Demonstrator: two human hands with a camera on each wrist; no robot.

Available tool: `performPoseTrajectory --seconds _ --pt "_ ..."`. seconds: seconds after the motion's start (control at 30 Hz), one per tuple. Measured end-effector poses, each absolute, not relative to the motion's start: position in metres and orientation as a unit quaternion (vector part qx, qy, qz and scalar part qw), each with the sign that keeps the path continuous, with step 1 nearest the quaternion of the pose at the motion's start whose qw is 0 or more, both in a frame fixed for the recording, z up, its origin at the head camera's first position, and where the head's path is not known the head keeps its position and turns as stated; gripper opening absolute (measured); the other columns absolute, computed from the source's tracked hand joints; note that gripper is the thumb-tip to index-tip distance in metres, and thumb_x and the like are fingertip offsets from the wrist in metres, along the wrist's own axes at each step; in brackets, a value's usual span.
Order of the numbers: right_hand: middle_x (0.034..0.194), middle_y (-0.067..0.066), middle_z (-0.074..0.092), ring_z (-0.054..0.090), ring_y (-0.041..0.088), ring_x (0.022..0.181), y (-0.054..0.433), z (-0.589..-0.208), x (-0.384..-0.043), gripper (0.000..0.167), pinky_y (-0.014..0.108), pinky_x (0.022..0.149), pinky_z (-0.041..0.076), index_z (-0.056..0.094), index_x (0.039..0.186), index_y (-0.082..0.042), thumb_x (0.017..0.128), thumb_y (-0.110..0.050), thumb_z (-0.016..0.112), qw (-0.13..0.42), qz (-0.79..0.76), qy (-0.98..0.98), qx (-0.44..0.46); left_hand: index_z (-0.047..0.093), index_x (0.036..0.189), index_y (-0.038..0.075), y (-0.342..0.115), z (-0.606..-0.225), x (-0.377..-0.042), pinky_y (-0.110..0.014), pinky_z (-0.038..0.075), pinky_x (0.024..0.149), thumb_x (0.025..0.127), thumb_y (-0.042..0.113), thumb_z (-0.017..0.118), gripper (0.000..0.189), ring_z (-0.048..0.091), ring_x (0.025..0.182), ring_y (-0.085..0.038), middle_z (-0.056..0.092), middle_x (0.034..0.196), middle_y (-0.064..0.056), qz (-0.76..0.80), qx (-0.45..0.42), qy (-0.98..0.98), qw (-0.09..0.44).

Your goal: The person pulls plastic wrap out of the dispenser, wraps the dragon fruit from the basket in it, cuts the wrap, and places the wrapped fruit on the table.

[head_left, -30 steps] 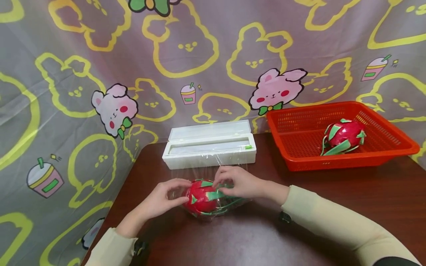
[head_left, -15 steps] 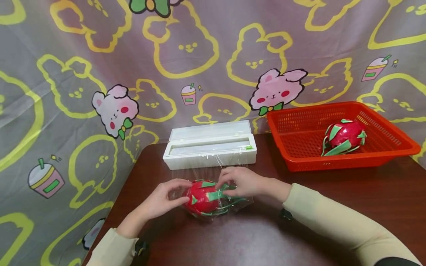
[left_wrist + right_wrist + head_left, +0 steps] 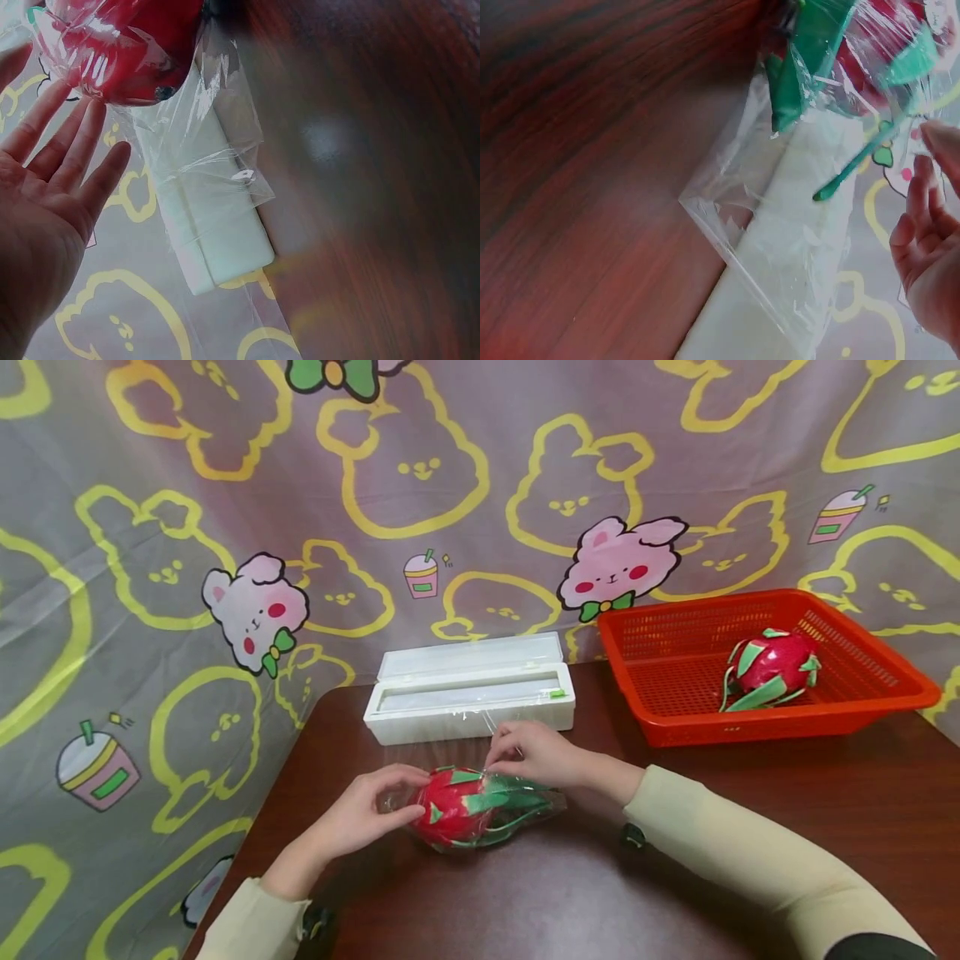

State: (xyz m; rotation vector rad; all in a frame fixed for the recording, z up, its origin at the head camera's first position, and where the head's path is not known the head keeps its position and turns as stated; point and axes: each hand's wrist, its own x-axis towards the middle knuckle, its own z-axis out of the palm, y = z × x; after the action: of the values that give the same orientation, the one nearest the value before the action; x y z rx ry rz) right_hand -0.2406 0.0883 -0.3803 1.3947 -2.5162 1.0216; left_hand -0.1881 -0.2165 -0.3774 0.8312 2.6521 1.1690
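A red dragon fruit (image 3: 450, 810) with green leaf tips lies on the table under clear plastic wrap (image 3: 742, 225). My left hand (image 3: 375, 806) holds its left end, fingertips on the far side and thumb on the near side; the left wrist view shows those fingers (image 3: 82, 124) against the wrapped skin. Just above the green leaves (image 3: 513, 797), my right hand (image 3: 536, 753) pinches the wrap between thumb and forefinger, its other fingers loosely curled. The film reaches back to a white wrap dispenser box (image 3: 468, 718) with its lid raised.
At the back right, a red plastic basket (image 3: 720, 727) contains a second dragon fruit (image 3: 776, 664). A patterned curtain (image 3: 480, 460) hangs behind and left of the brown table (image 3: 570, 893). The dispenser has a green slider (image 3: 557, 694) on its right.
My right hand has lifted slightly and moved away from the fruit's leaves, showing more of them under the wrap. My left hand and the fruit stay in place.
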Motion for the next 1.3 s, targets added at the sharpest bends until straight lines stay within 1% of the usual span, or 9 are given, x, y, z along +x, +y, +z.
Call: performPoseTrajectory --seconds 0.23,0.57,0.73,0.83,0.9,0.97,1.07,1.2,1.3 --pt "0.075 -0.014 0.057 0.052 0.002 0.069 0.077 -0.384 -0.242 0.004 0.021 0.063 0.045 0.077 0.085 -0.015 0.084 -0.019 0.077 0.035 0.319 -0.843 0.432 0.066 0.118 0.021 -0.215 -0.378 -0.187 -0.049 0.052 0.086 0.08 0.029 0.081 0.042 0.058 0.112 -0.025 0.062 0.121 0.001 0.394 0.269 0.876 0.071" --pt "0.071 -0.013 0.063 0.056 0.003 0.066 0.075 -0.387 -0.238 0.013 0.022 0.064 0.05 0.068 0.077 -0.016 0.081 -0.013 0.08 0.005 0.376 -0.843 0.385 0.064 0.12 0.023 -0.216 -0.383 -0.188 -0.047 0.053 0.084 0.072 0.032 0.087 0.054 0.057 0.11 -0.021 0.06 0.121 0.004 0.384 0.294 0.873 0.054" --pt "0.079 -0.013 0.062 0.056 0.004 0.074 0.077 -0.39 -0.237 0.002 0.023 0.07 0.049 0.074 0.085 -0.016 0.087 -0.016 0.074 0.017 0.34 -0.842 0.42 0.063 0.119 0.024 -0.215 -0.383 -0.188 -0.044 0.054 0.083 0.074 0.032 0.086 0.052 0.059 0.108 -0.019 0.061 0.117 0.007 0.377 0.29 0.878 0.049" --pt "0.086 -0.014 0.063 0.056 0.004 0.079 0.081 -0.389 -0.235 0.009 0.025 0.073 0.049 0.076 0.093 -0.017 0.091 -0.022 0.069 0.01 0.325 -0.84 0.434 0.064 0.117 0.026 -0.215 -0.383 -0.189 -0.041 0.054 0.083 0.074 0.033 0.086 0.048 0.06 0.106 -0.015 0.062 0.115 0.01 0.378 0.283 0.88 0.047" --pt "0.089 -0.015 0.062 0.057 0.005 0.082 0.082 -0.389 -0.234 0.013 0.026 0.075 0.049 0.075 0.096 -0.02 0.091 -0.03 0.069 -0.005 0.324 -0.843 0.429 0.065 0.115 0.027 -0.215 -0.383 -0.19 -0.04 0.053 0.085 0.074 0.034 0.085 0.046 0.06 0.106 -0.014 0.062 0.114 0.011 0.378 0.28 0.881 0.048" --pt "0.091 -0.016 0.06 0.056 0.005 0.084 0.082 -0.389 -0.231 0.021 0.026 0.076 0.049 0.073 0.097 -0.023 0.088 -0.041 0.07 -0.023 0.326 -0.849 0.414 0.066 0.115 0.026 -0.216 -0.382 -0.191 -0.04 0.053 0.085 0.075 0.034 0.085 0.044 0.061 0.105 -0.014 0.063 0.114 0.01 0.378 0.285 0.88 0.048" --pt "0.09 -0.016 0.057 0.055 0.006 0.083 0.082 -0.389 -0.227 0.035 0.027 0.075 0.048 0.068 0.097 -0.026 0.077 -0.054 0.076 -0.037 0.326 -0.861 0.389 0.067 0.114 0.024 -0.215 -0.381 -0.193 -0.043 0.053 0.086 0.076 0.031 0.084 0.042 0.061 0.104 -0.015 0.064 0.113 0.008 0.385 0.288 0.876 0.052" --pt "0.086 -0.018 0.056 0.053 0.006 0.079 0.079 -0.389 -0.223 0.046 0.027 0.069 0.047 0.061 0.095 -0.028 0.067 -0.059 0.082 -0.033 0.306 -0.879 0.364 0.068 0.113 0.023 -0.214 -0.38 -0.193 -0.045 0.052 0.087 0.076 0.029 0.085 0.041 0.061 0.104 -0.015 0.064 0.112 0.008 0.393 0.285 0.872 0.056" --pt "0.084 -0.017 0.057 0.053 0.006 0.078 0.075 -0.39 -0.221 0.046 0.027 0.066 0.046 0.058 0.093 -0.029 0.066 -0.058 0.083 -0.026 0.289 -0.889 0.354 0.069 0.113 0.023 -0.214 -0.38 -0.194 -0.045 0.052 0.088 0.076 0.029 0.085 0.04 0.061 0.103 -0.015 0.065 0.111 0.008 0.395 0.282 0.872 0.058"
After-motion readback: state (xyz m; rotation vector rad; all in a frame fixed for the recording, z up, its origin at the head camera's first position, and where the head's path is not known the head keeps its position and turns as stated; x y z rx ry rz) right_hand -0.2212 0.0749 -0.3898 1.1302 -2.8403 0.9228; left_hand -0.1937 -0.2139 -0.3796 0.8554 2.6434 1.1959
